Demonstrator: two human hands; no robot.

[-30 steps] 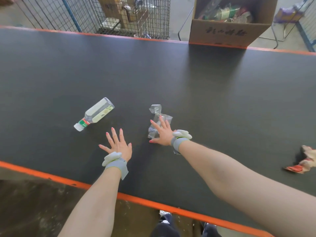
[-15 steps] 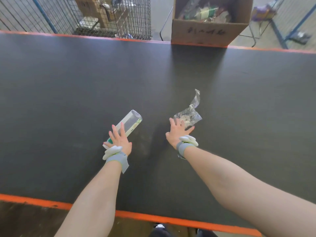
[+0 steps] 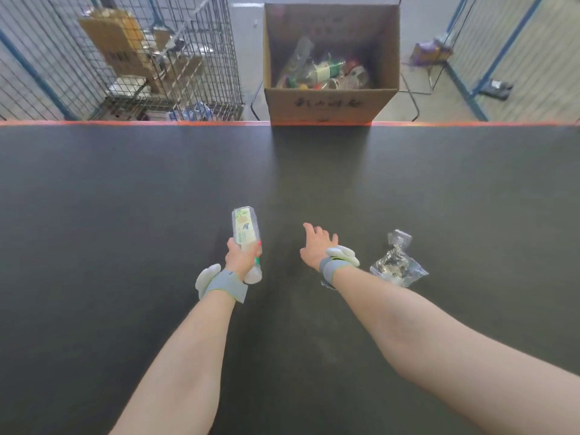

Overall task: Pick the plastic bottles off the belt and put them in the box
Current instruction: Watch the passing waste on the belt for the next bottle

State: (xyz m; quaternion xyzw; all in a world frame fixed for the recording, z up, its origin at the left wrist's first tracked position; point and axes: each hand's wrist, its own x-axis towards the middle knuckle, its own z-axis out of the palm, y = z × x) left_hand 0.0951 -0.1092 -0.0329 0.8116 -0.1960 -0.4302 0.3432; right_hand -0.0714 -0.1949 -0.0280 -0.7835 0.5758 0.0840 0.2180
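Head view has the left hand (image 3: 241, 257) wrapped round a clear labelled bottle (image 3: 246, 230) near its capped end, long axis pointing away toward the far edge of the belt (image 3: 125, 189). Straight beyond that edge sits the open cardboard box (image 3: 331, 102), already holding bottles, well apart from the hand and slightly to its right. Right hand (image 3: 315, 248) hovers empty, fingers loosely spread, with a crushed clear bottle (image 3: 397, 262) lying just beside its wrist on the outer side, so that one falls to the right arm. The cap is partly hidden behind the left palm, and the box contents blur together.
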